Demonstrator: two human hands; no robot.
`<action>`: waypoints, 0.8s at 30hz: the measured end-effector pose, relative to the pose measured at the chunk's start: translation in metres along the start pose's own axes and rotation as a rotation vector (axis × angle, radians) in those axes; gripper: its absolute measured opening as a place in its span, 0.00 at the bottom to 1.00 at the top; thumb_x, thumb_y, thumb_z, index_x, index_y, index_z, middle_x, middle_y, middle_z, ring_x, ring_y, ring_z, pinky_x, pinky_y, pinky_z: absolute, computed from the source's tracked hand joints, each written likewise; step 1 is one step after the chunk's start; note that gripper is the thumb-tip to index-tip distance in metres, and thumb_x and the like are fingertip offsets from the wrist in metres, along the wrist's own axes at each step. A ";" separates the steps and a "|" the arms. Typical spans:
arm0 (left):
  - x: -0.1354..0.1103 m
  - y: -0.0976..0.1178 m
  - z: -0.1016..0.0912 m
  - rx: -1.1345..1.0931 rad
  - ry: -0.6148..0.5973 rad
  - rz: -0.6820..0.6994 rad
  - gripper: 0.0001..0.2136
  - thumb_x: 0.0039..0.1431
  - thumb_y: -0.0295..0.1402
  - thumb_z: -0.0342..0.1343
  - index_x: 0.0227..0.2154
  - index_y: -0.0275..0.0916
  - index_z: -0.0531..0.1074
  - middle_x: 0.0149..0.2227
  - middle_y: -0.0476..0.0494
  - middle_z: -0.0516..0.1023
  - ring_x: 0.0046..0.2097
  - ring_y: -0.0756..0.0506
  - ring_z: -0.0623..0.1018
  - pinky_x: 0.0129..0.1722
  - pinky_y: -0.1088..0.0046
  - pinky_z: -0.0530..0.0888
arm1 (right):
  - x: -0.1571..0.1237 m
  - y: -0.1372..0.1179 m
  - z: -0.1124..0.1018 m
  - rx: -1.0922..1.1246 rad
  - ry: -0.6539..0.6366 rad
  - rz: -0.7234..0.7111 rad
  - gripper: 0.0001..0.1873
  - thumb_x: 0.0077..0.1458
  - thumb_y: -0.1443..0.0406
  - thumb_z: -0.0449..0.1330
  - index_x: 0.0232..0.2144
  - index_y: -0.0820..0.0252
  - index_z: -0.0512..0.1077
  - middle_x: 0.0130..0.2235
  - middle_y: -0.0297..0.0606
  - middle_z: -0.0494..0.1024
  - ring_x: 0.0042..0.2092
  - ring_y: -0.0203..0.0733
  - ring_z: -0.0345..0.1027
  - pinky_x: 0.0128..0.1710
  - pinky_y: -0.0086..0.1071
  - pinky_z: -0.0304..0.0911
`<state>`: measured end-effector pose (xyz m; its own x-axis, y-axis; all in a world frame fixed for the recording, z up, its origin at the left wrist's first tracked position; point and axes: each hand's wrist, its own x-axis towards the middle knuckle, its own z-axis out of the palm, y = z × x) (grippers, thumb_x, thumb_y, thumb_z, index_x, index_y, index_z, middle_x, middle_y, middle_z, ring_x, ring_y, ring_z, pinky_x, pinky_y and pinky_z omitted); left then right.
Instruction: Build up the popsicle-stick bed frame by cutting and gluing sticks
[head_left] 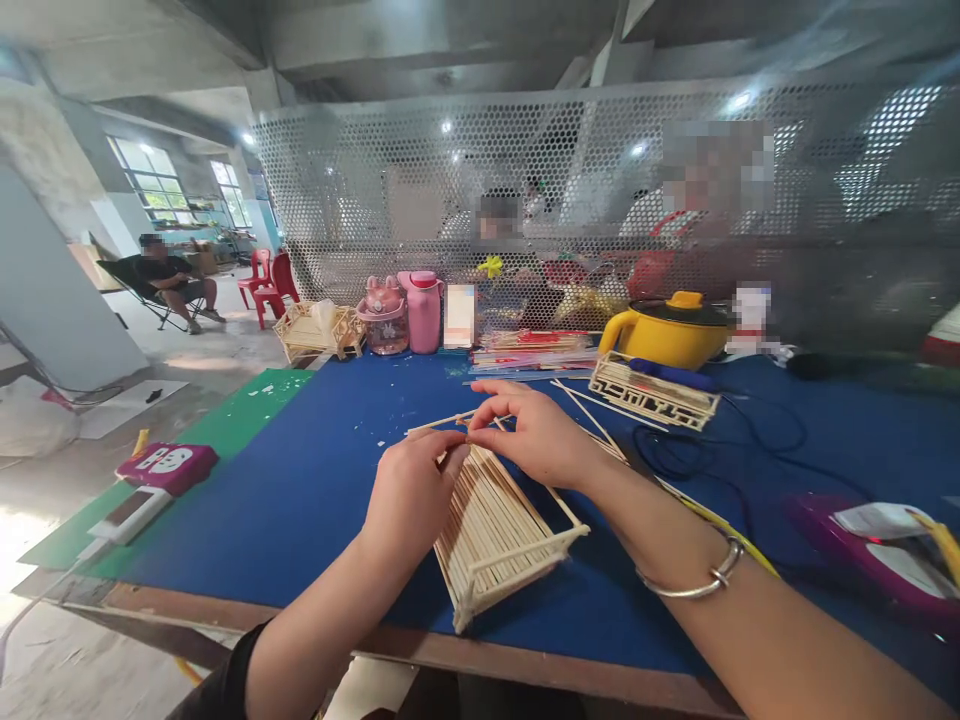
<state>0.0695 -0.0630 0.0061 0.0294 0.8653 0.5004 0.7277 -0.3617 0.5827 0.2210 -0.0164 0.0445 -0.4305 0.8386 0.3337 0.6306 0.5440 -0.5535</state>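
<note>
A tray-like frame of thin wooden sticks (499,515) lies on the blue tabletop, its slatted floor bordered by low stick rails. Over its far end, my left hand (416,480) has thumb and fingers pinched together. My right hand (529,430) meets it there, thumb and index finger closed at the same spot near the far rail. Whatever sits between the fingertips is too small or hidden to make out. Loose sticks (589,410) lie just beyond my right hand.
Behind stand a smaller stick frame (652,390), a yellow pot (664,335), bundled sticks (532,350), a pink bottle (424,315) and another stick basket (319,330). Purple devices lie left (169,468) and right (877,550), with dark cables (697,450). People sit beyond a perforated screen (420,180).
</note>
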 end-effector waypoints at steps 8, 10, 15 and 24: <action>-0.001 0.000 0.008 0.066 0.047 -0.073 0.09 0.58 0.32 0.51 0.33 0.40 0.78 0.35 0.45 0.80 0.34 0.46 0.77 0.38 0.71 0.71 | 0.006 0.026 -0.004 0.450 0.274 0.010 0.18 0.49 0.58 0.60 0.43 0.55 0.69 0.53 0.42 0.70 0.55 0.44 0.61 0.53 0.41 0.56; -0.001 0.002 0.010 0.112 0.054 -0.086 0.10 0.58 0.33 0.50 0.34 0.41 0.78 0.37 0.45 0.80 0.35 0.45 0.77 0.38 0.71 0.70 | 0.008 0.040 0.000 0.548 0.385 0.089 0.18 0.51 0.55 0.56 0.41 0.58 0.68 0.47 0.42 0.73 0.49 0.42 0.65 0.48 0.37 0.59; 0.000 0.009 0.011 0.199 0.068 -0.141 0.11 0.58 0.36 0.51 0.35 0.42 0.79 0.32 0.45 0.79 0.33 0.45 0.76 0.35 0.70 0.68 | 0.005 0.058 0.024 0.619 0.330 0.208 0.17 0.53 0.53 0.52 0.34 0.61 0.67 0.37 0.41 0.75 0.37 0.39 0.67 0.33 0.31 0.61; -0.005 0.008 0.018 0.137 0.023 -0.241 0.13 0.58 0.39 0.49 0.37 0.43 0.78 0.33 0.44 0.81 0.34 0.44 0.77 0.33 0.71 0.67 | 0.000 0.062 0.044 0.641 0.235 0.200 0.15 0.49 0.54 0.56 0.30 0.61 0.68 0.26 0.31 0.70 0.29 0.35 0.62 0.30 0.29 0.58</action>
<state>0.0878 -0.0640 -0.0035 -0.1707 0.9121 0.3728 0.7976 -0.0943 0.5958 0.2314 0.0165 -0.0238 -0.1503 0.9439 0.2942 0.1475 0.3156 -0.9373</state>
